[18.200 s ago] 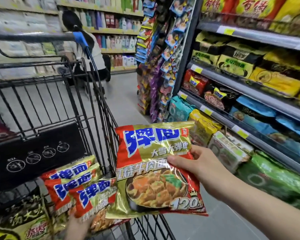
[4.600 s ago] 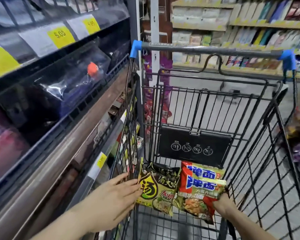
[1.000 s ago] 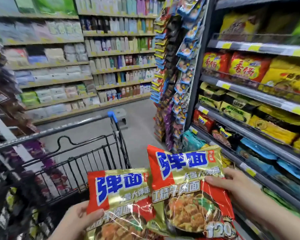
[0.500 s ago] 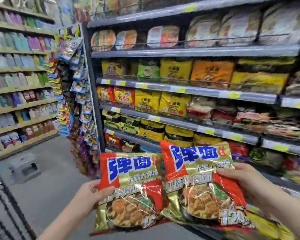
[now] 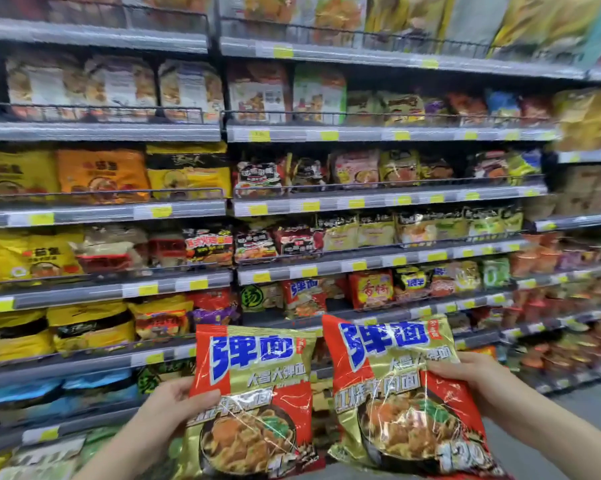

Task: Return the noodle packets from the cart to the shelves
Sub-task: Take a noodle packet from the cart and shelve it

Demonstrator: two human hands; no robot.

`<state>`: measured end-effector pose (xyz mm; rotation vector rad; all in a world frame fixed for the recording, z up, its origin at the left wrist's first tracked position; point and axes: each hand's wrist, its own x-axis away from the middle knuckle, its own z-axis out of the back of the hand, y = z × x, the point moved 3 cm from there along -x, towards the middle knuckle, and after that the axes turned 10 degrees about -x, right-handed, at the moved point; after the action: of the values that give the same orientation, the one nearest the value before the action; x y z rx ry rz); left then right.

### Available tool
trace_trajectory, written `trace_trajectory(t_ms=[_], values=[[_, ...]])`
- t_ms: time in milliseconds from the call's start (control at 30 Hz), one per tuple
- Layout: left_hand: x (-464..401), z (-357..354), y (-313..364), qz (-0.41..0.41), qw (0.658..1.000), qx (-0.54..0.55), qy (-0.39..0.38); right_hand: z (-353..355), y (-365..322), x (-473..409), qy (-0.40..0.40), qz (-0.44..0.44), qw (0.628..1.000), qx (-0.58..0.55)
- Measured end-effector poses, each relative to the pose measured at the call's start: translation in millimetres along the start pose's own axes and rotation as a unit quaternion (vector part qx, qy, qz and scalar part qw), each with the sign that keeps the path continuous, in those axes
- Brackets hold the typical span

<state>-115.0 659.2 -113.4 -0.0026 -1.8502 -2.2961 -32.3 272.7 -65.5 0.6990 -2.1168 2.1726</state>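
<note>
I hold two red-and-gold noodle packets with blue lettering upright in front of the shelves. My left hand (image 5: 167, 407) grips the left noodle packet (image 5: 254, 400) by its left edge. My right hand (image 5: 465, 374) grips the right noodle packet (image 5: 399, 393) by its right edge. The two packets sit side by side, almost touching. A matching red-and-gold packet (image 5: 304, 296) stands on a shelf (image 5: 371, 315) just above and behind them. The cart is out of view.
Rows of grey shelves (image 5: 378, 199) with yellow price tags fill the view, packed with noodle packs: yellow bags (image 5: 25, 254) at left, mixed dark and red packs in the middle. Wire rails front each shelf. Grey floor (image 5: 590, 403) shows at lower right.
My view has swung right, from the aisle end to face the noodle shelves head-on. The cart has left the view. Both hands still hold their packets, now slightly further apart.
</note>
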Motion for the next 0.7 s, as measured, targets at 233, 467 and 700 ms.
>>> trace_trajectory(t_ms=[233,467,700], values=[[-72,-75,33,-0.010,0.996,-0.034,-0.087,83,14,-6,0.072,0.002,0.996,-0.058],[-155,-101,29,0.022,0.992,0.002,-0.126,122,12,-69,0.104,-0.007,0.991,-0.085],[-249,-103,26,0.024,0.990,0.012,-0.135,145,-23,-180,0.091,-0.017,0.993,-0.076]])
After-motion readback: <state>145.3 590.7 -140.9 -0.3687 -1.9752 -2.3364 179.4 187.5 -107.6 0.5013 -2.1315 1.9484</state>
